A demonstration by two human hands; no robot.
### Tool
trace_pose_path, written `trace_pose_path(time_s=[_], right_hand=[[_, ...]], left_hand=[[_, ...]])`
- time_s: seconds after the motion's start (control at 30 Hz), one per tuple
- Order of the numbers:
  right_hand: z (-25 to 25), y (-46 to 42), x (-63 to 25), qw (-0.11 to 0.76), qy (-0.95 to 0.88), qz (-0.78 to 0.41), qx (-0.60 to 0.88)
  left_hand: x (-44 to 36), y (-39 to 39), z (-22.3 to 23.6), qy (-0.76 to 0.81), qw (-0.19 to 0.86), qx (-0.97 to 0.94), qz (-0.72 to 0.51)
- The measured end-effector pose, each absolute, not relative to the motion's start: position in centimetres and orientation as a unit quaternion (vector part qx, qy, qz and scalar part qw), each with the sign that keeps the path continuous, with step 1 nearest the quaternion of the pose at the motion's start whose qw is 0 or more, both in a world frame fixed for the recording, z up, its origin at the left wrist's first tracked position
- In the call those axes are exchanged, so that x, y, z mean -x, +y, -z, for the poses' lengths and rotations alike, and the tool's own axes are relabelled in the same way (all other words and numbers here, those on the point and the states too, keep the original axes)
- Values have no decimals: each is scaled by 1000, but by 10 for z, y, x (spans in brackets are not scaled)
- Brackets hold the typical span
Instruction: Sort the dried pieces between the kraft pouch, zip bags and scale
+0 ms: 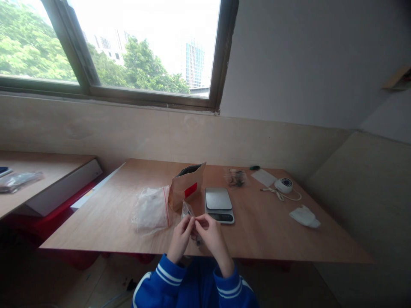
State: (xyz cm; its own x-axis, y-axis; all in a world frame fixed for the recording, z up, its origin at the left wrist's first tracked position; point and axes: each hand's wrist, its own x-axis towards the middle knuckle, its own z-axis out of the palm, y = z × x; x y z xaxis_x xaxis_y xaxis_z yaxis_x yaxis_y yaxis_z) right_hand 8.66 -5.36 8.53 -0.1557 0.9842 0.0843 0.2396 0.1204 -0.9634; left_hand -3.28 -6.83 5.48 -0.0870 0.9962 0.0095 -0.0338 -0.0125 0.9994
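Note:
My left hand (180,239) and my right hand (212,237) meet at the table's near edge, fingertips pinched together on a small clear plastic bag (187,210) that sticks up between them. Both wrists wear blue sleeves with white stripes. Just beyond the hands sits a small digital scale (218,204) with a silver platform. To its left stands an open brown paper pouch (187,186) with a red label. A larger clear zip bag (150,209) with a red seal line lies left of the pouch.
The wooden table (272,226) also carries a small clear bag of dark parts (236,177), a white card (263,176), a round white device with a cord (283,186) and a crumpled white cloth (304,216). A second desk (38,179) stands at left under the window.

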Motion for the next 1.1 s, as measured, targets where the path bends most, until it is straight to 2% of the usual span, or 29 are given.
trace_pose_path(time_s=[0.8,0.97,1.1], right_hand=[[-75,-50,-88,441,-571,-403,563],[-71,-36,-110,514,-491,-339,616],[-80,-30,-136,563,-457,-316,611]], left_hand=[[23,-66,-62,534,434,-519,-506],[34,-73,-66,549,416,-526,-499],[44,-75,-63,506,478,-535,-479]])
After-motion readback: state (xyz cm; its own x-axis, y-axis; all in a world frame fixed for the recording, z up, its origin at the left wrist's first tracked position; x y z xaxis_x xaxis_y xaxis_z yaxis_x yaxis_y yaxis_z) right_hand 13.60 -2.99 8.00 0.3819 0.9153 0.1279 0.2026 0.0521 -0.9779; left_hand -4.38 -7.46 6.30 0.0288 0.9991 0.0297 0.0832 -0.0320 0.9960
